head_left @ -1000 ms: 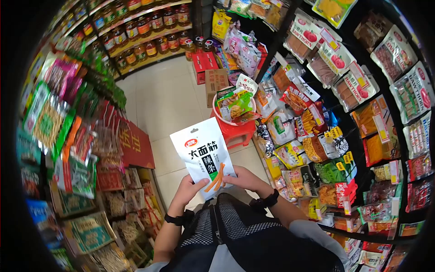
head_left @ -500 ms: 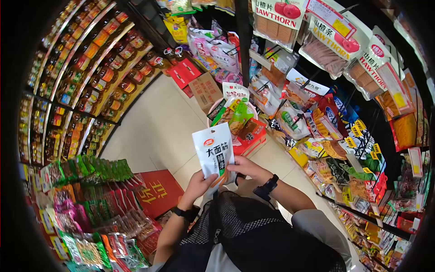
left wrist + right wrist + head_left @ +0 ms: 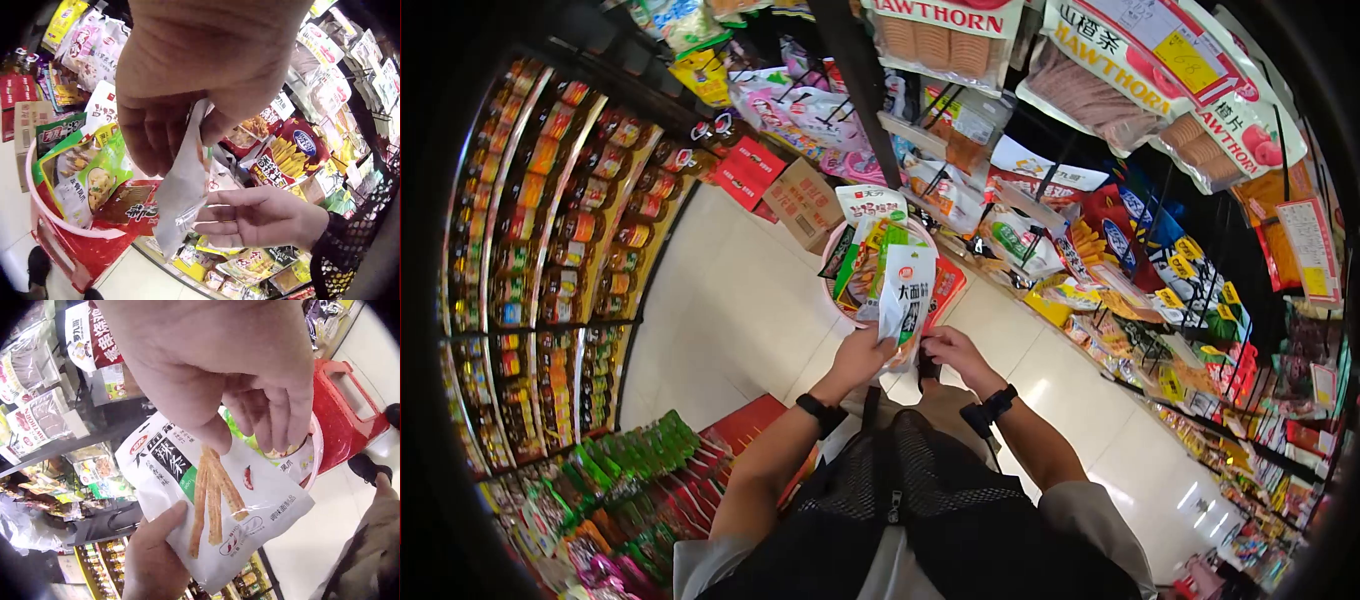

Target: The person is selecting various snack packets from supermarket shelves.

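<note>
My left hand (image 3: 862, 358) pinches a white snack packet of spicy gluten strips (image 3: 905, 300) by its side edge, thumb on the printed face. Tilted, the packet overlaps the pink basket (image 3: 62, 222) in the head view. Beside the packet's other edge is my right hand (image 3: 957, 355), its fingers loosely extended and not gripping. The left wrist view shows that right hand (image 3: 262, 215) palm up, fingertips close by the packet. Orange strips and a red chilli are printed on the packet (image 3: 215, 500). Several colourful snack bags, one of them green (image 3: 115, 165), fill the basket.
A red plastic stool (image 3: 340, 431) stands under the basket. Beyond it are a brown carton (image 3: 803, 203) and a red box (image 3: 750, 172). Hanging snack bags (image 3: 1100, 75) line the right side, and shelves of jars (image 3: 550, 220) the left. Green packets (image 3: 635, 455) are at lower left.
The head view has swung round, bringing the jar shelves further in on the left. The packet has turned more edge-on over the basket. My right hand has let go of its edge.
</note>
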